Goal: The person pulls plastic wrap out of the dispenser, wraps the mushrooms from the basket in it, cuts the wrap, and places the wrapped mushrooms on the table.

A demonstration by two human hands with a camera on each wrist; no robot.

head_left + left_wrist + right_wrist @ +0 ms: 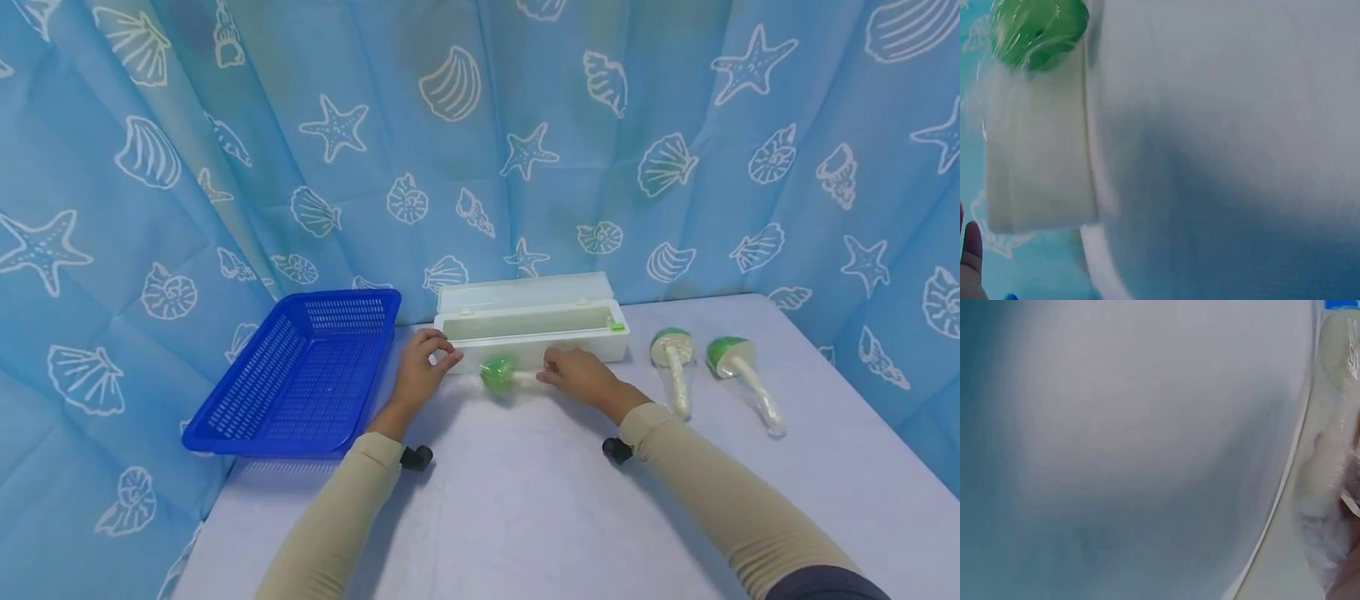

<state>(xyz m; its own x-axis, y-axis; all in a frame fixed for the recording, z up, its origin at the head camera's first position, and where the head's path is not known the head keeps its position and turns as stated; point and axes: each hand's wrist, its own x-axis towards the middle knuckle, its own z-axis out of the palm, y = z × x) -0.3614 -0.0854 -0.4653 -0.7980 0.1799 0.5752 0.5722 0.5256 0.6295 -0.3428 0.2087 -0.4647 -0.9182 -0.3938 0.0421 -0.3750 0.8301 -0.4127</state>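
Observation:
My right hand [587, 379] pinches the pale stem of a plastic-wrapped toy mushroom [497, 374], holding it sideways before a long white box [611, 343]. Its green cap points left. In the left wrist view the green cap [1041, 31] overlaps the box front; in the right wrist view the wrapped stem [1335, 437] runs beside partly visible fingers. My left hand [417, 375] is near the box's left end, fingers loosely bent, apart from the cap and holding nothing. The box's translucent lid [525, 292] stands raised at the back, and a green tab sits at its right end.
A blue plastic basket [360, 417] stands on the left of the white-covered table [510, 517]. Two more wrapped green-capped mushrooms, one nearer [677, 379] and one farther right [750, 383], lie right of the box. A blue shell-print curtain [555, 200] hangs behind.

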